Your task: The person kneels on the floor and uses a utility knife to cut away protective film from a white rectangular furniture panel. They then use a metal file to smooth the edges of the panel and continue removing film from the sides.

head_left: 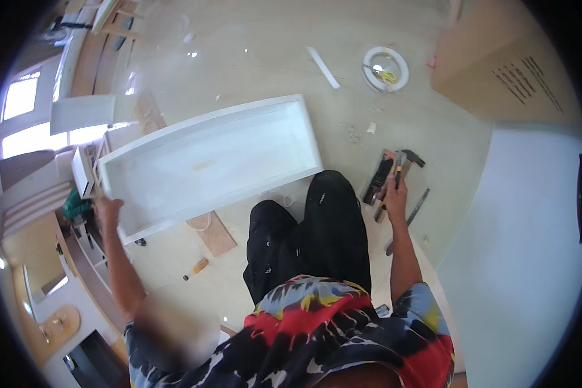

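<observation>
A long, shallow white box (204,129), open at the top like a drawer or cabinet carcass, stands in front of my knees. My left hand (107,212) is at its left end, thumb over the end wall and fingers on the outer side, partly hidden. My right hand (393,194), to the right of my knee, is closed round a slim grey tool with an orange band (399,167); its exact kind is unclear. Just beyond that hand lies a claw hammer (412,157). Beside it is an open tray with a black brush-like item (378,179).
A long, narrow metal tool (418,205) lies right of my hand. A wooden board (215,235) and an orange-handled tool (196,268) lie left. Further off are a white strip (323,67), a tape roll (402,67) and a cardboard box (498,71). A white panel (517,207) stands right.
</observation>
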The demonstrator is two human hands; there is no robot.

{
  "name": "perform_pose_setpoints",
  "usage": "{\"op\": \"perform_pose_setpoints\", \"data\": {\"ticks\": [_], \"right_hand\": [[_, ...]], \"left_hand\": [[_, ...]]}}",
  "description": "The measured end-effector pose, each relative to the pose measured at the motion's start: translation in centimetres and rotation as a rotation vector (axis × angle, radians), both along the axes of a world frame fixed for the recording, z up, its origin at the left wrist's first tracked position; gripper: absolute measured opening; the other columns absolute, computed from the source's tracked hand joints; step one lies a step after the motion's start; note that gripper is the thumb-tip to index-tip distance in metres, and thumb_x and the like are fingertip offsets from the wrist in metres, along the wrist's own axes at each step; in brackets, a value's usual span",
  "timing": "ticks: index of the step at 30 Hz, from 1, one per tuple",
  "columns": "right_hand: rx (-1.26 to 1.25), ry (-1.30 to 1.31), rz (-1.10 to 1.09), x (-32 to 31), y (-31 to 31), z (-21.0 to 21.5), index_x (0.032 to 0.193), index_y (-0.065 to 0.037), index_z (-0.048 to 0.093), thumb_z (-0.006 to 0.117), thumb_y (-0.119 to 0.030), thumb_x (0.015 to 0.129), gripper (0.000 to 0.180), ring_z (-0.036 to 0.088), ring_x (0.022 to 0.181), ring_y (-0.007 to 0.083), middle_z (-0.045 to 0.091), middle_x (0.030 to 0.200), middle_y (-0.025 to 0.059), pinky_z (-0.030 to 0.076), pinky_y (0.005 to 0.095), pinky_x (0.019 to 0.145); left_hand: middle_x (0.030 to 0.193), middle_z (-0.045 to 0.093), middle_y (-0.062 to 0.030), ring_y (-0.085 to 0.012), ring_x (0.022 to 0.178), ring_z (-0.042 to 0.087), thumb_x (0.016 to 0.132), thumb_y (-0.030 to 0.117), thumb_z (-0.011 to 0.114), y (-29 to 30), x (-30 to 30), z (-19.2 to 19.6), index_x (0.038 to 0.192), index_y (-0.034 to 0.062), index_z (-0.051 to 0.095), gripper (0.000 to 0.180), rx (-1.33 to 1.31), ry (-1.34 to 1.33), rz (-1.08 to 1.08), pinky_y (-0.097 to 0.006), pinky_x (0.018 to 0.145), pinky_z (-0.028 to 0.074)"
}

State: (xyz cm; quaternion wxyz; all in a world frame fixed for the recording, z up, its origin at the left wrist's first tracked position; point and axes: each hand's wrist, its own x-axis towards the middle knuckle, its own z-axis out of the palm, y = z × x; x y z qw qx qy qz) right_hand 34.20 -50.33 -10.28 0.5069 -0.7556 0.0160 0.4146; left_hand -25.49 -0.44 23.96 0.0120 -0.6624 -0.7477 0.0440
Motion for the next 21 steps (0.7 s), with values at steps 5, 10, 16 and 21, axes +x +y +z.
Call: {"op": "perform_pose_setpoints", "data": {"ticks": [5, 10, 16, 21], "right_hand": [[0.079, -0.132, 0.082, -0.6, 1.1, 2.6, 0.088, -0.004, 0.053, 0.052, -0.028, 0.104, 0.028, 0.058, 0.055, 0.0121, 0.056, 0.066, 0.0027, 0.05, 0.0298, 0.053], [0.022, -0.237, 0.256, -0.4, 0.4, 5.2, 0.09, -0.004, 0.053, 0.054, -0.026, 0.103, 0.026, 0.058, 0.054, 0.0126, 0.057, 0.068, 0.0033, 0.05, 0.0292, 0.053], [-0.123, -0.314, 0.427, -5.3, 2.7, 13.7, 0.101, -0.004, 0.051, 0.055, -0.025, 0.102, 0.021, 0.061, 0.055, 0.0148, 0.059, 0.071, 0.0048, 0.053, 0.0302, 0.052], [-0.156, -0.206, 0.644, -15.4, 9.8, 18.1, 0.107, -0.002, 0.052, 0.056, -0.016, 0.1, 0.017, 0.066, 0.062, 0.0147, 0.063, 0.077, 0.0066, 0.058, 0.03, 0.057]], "left_hand": [[0.081, 0.07, -0.0158, -0.0274, 0.07, 0.068, 0.06, 0.011, 0.076, -6.4, -0.5, -10.8, 0.095, -0.0047, 0.071, 0.039, -0.116, -0.444, 0.138, -0.042, 0.063, 0.053], [0.072, 0.066, -0.0107, -0.0208, 0.058, 0.063, 0.064, 0.01, 0.074, -13.6, 4.2, -24.6, 0.09, -0.0044, 0.069, 0.03, -0.182, -0.72, 0.246, -0.038, 0.05, 0.049], [0.095, 0.072, -0.0248, -0.0422, 0.095, 0.07, 0.067, 0.013, 0.068, -21.3, 11.1, -34.3, 0.097, -0.0004, 0.073, 0.034, -0.223, -0.667, 0.417, -0.047, 0.085, 0.055], [0.099, 0.072, -0.0224, -0.0416, 0.096, 0.069, 0.075, 0.01, 0.065, -24.8, 14.1, -35.4, 0.116, 0.0058, 0.067, 0.041, -0.32, -0.771, 0.512, -0.048, 0.085, 0.055]]}}
